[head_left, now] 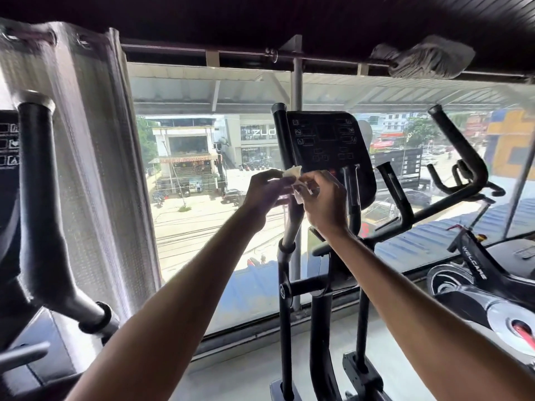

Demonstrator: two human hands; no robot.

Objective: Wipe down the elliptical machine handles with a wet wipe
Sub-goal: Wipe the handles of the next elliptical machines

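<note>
- While a neighbouring machine's dark handle (37, 183) rises at the far left, a grey curtain (86, 146) hangs just behind it.
- The left hand (266, 192) is raised before the window (202, 169), its fingers (269, 176) pinching the left edge of the wet wipe (292, 172).
- The wet wipe is held in the air between both hands, in front of the elliptical's left handle (282, 140) and below the console (327, 140); whether it touches the handle cannot be told.
- The right hand (324, 201) has its fingers (315, 176) curled round the wipe's right side.
- An exercise bike (474, 273) stands at the far right.
</note>
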